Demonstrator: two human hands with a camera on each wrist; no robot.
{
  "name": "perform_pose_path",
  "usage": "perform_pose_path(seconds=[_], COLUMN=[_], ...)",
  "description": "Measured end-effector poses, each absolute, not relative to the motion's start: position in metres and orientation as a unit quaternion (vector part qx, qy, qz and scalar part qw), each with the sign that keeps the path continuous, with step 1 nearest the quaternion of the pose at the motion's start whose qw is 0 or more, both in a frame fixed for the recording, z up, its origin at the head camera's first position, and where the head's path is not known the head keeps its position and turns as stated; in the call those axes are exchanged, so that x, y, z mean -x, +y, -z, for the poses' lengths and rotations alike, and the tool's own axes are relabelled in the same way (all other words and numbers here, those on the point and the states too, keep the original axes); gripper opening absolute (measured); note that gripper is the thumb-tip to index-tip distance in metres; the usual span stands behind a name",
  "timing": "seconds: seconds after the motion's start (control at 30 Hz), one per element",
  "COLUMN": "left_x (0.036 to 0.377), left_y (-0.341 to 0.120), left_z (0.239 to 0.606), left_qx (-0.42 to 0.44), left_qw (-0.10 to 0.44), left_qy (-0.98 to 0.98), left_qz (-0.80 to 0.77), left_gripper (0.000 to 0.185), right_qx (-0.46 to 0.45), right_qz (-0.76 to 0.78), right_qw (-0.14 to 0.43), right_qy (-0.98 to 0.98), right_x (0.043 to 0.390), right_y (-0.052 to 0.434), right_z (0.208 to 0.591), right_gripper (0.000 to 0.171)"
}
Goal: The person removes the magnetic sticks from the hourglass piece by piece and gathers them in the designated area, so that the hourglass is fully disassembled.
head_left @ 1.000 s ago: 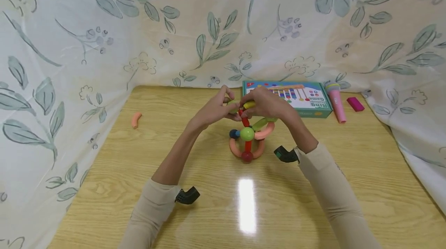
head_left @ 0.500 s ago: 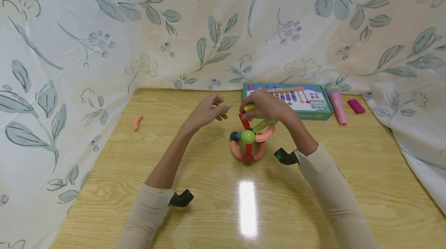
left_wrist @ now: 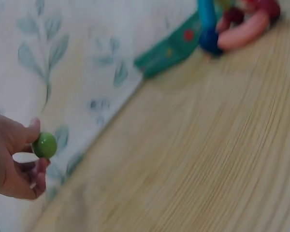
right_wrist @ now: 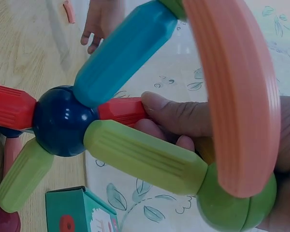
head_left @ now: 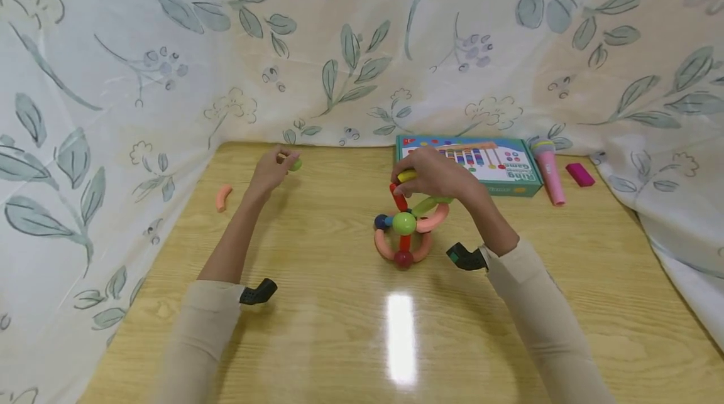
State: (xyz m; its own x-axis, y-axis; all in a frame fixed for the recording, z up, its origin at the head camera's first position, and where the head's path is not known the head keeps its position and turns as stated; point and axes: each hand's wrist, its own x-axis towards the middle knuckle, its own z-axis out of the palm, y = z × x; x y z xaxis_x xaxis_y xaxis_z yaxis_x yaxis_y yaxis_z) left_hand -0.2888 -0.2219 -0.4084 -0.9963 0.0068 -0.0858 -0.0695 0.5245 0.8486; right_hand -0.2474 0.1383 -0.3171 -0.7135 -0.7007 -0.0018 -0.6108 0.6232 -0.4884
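Ball (head_left: 296,164), small, hard and light, likely slick, sits pinched in the left hand (head_left: 271,171) fingertips at ten o'clock of the toy (head_left: 406,228), which looks loosely jointed and best held where the right hand (head_left: 432,174) grips its top rods.

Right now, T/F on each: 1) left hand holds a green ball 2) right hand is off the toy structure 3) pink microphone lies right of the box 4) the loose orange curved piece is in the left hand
1) True: the left hand pinches the green ball.
2) False: the right hand grips the toy structure at its top.
3) True: the pink microphone lies right of the box.
4) False: the orange curved piece lies on the table, apart from that hand.
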Motion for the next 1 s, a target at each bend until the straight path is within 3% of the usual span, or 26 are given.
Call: perform_pose_path(seconds=[0.5,1.0], left_x=[0.332,0.374], left_y=[-0.317,-0.298], left_z=[0.437,0.461], left_qx=[0.152,0.195], left_qw=[-0.111,-0.147], left_qy=[0.885,0.857], left_qz=[-0.427,-0.453], left_gripper=[0.045,0.039], right_qx=[0.364,0.366], right_qz=[0.234,0.244], right_qw=[0.094,0.101], right_qy=[0.896,0.892], right_x=[0.247,0.246], right_y=[0.138,0.139], right_z=[0.32,0.321], right_gripper=[0.007,0.006])
